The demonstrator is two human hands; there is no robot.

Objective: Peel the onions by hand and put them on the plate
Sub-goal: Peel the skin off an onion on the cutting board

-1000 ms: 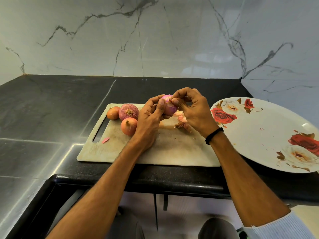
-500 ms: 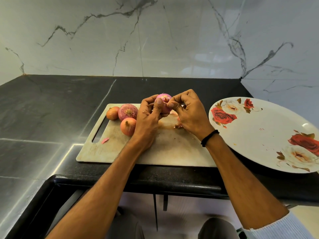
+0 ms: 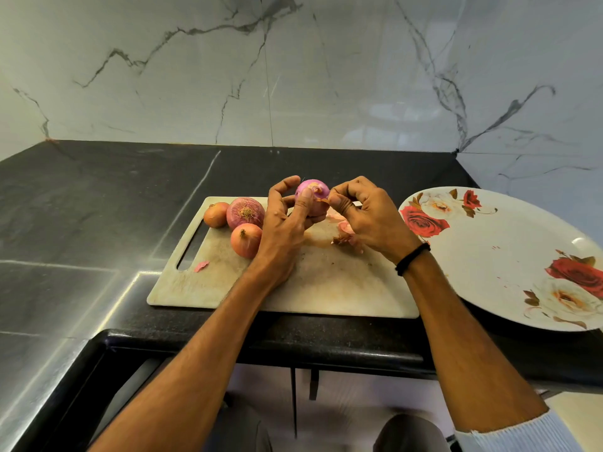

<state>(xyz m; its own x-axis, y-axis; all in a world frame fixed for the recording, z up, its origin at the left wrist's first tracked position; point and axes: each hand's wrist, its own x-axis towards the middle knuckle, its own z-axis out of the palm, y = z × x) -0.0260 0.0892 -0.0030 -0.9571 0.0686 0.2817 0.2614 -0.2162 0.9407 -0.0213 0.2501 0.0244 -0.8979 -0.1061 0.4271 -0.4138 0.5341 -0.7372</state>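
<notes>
The right hand (image 3: pixel 368 220) is drawing a little further to the right than half a second ago, opening a small gap between its fingertips and the onion (image 3: pixel 313 195). The left index finger is lifting clear of the bulb, where earlier it lay curled against it.

The onion is hanging in the air above the far edge of the cutting board (image 3: pixel 326 288), near the middle of that edge. The left hand (image 3: pixel 284 223) is gripping it, the thumb pressing across its near face and the lower fingers cupping it from below. The right hand is pinching a flap of skin (image 3: pixel 321 200) between thumb and forefinger. The flap is brownish and seems to be hanging on at the bulb's top, though that is too small to tell.

The flap is lying on the bulb's right side, facing the pinching hand, so the pull is probably running rightward and away from the left palm. Which way the bulb's root-to-tip axis is pointing is unclear.

The three unpeeled onions (image 3: pixel 245 213) are sitting bunched at the board's far left corner, and peel scraps (image 3: pixel 346 234) are lying on the board under the right hand. The plate (image 3: pixel 489 256) is waiting just off the board's right edge, nearer the right hand than the hand carrying the bulb.
</notes>
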